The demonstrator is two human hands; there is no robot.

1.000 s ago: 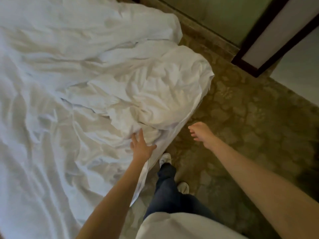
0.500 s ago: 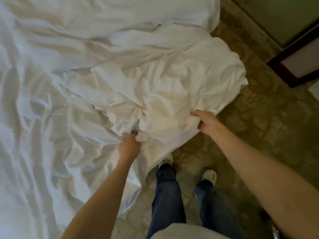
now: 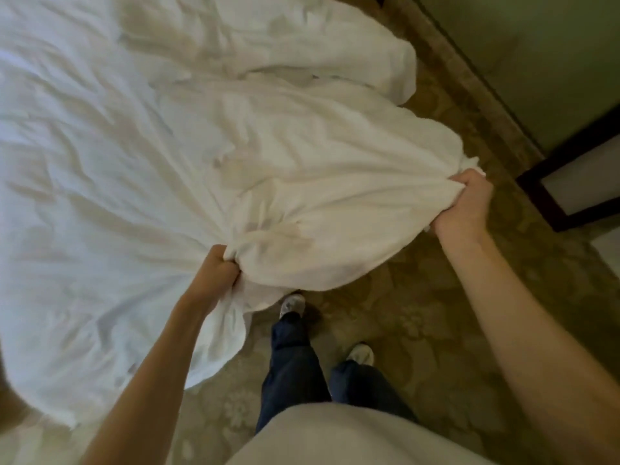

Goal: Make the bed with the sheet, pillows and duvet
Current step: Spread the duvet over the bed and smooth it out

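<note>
1. The left hand (image 3: 219, 270) is a closed fist. Its fingers are curled round a bunched fold of the thick, white crumpled duvet (image 3: 335, 182) at the near edge of the bed.
2. The right hand (image 3: 464, 206) is farther off and to the right. Its fingers and thumb are clenched on another gathered bunch of the same duvet, and a tuft of cloth sticks out above the knuckles.
3. Between the two fists the duvet's edge hangs in a rounded swag over the floor. Creases fan out from each grip toward the far left.
4. The rest of the duvet spreads across the bed to the left and far side. There it meets the wrinkled white bedding (image 3: 73, 196); where one ends and the other starts cannot be told. A flap droops off the near edge below the left wrist.
5. At the far side a puffy white fold (image 3: 318, 38) overhangs the floor.
6. Below the hands lies a tan carpet with a pale flower pattern (image 3: 419, 313). On it stand the person's dark blue trousers (image 3: 292, 364) and pale shoes (image 3: 360, 354); one toe is just beside the hanging duvet edge.
7. At the right, a dark wooden frame (image 3: 543, 209) borders a pale panel beside a greenish wall (image 3: 536, 62).
</note>
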